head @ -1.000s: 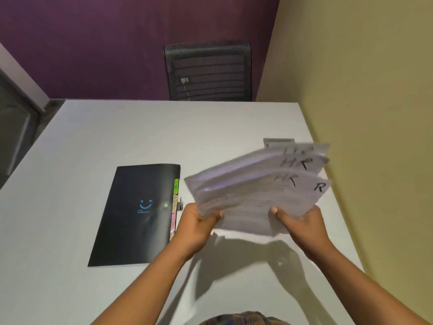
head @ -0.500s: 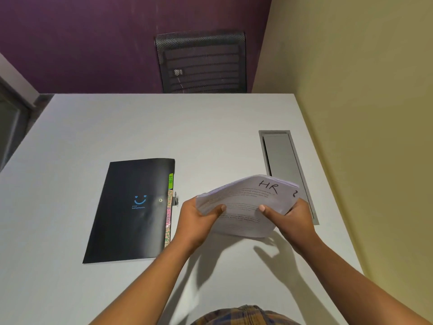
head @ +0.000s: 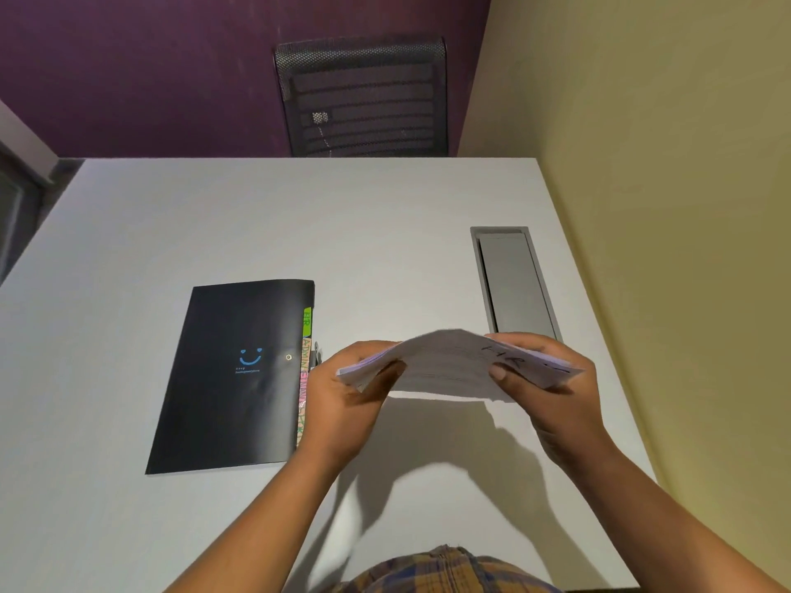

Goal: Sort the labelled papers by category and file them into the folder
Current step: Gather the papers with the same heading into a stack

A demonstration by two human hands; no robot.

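Stack of papers [head: 453,365]: held in the air above the desk [head: 385,233], at 5 o'clock from the desk's centre, bowed upward in the middle. Top sheet carries handwritten "HR" near its right end; other lettering at the far right corner is too blurred to read.

Left hand [head: 342,404]: fingers closed on the stack's left edge, thumb on top.

Right hand [head: 556,391]: fingers closed on the stack's right end, thumb pressed on the top sheet just beside the "HR" mark.

Folder [head: 231,378]: black, closed, lying flat on the desk at 9 o'clock from the papers, near the left hand. Blue smile print and a small snap button on the cover. Coloured tabs [head: 304,370] stick out along its right edge; the green top tab reads "HR".

Cable hatch [head: 513,284]: grey, set into the desk at 1 o'clock from the papers.

Chair [head: 361,96]: black mesh back, at 12 o'clock beyond the desk's far edge.
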